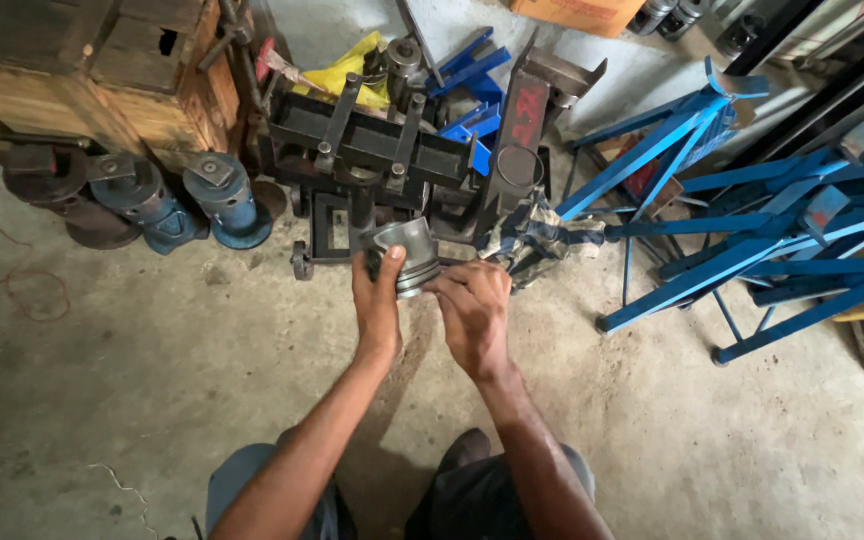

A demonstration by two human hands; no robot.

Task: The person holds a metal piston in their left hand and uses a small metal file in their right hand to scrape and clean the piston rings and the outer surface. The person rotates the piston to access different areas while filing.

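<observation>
My left hand (377, 300) grips a grey metal piston (407, 250) from its left side and holds it up over the concrete floor. Fingers of my right hand (472, 310) pinch at the piston's lower right edge, near its ring grooves. The piston is a short cylinder with a hollow open end turned upward. Both forearms reach out from the bottom of the view above my knees.
A black metal press frame on wheels (367, 150) stands just behind the piston. Blue bottle jacks (227, 200) sit at the left by a wooden crate (82, 80). Blue steel stands (752, 210) crowd the right. A crumpled rag (537, 235) lies beside the press.
</observation>
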